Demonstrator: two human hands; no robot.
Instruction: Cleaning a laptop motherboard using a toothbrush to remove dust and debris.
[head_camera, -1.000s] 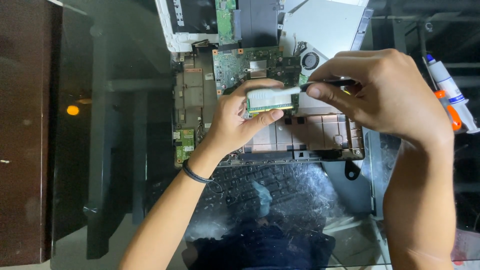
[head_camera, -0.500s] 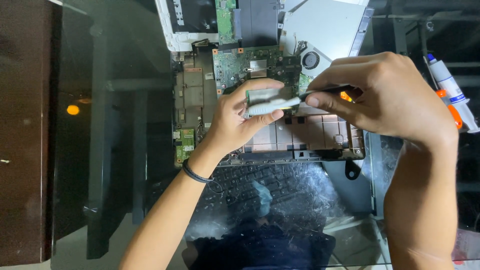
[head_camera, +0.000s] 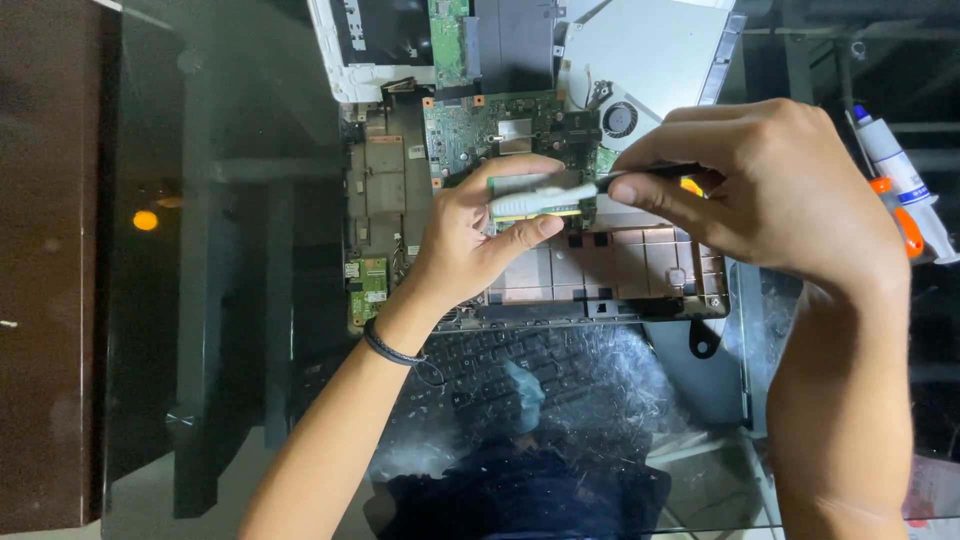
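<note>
My left hand (head_camera: 470, 250) pinches a small green memory module (head_camera: 530, 212) between thumb and fingers, holding it flat above the opened laptop base (head_camera: 620, 270). My right hand (head_camera: 780, 190) grips a thin dark-handled brush (head_camera: 550, 193). Its white head lies along the top face of the module. An orange bit of the handle shows under my fingers. Behind both hands sits the green motherboard (head_camera: 500, 130) with a round fan (head_camera: 620, 120).
A white cover panel (head_camera: 350, 50) and a silver flat drive (head_camera: 650, 50) lie at the back. A white tube with an orange cap (head_camera: 900, 190) lies at the right. A dark keyboard (head_camera: 540, 380) sits near me on the glass table (head_camera: 230, 300).
The brush head has slid left along the module, from its right end to across its middle. My left hand has kept the module in place.
</note>
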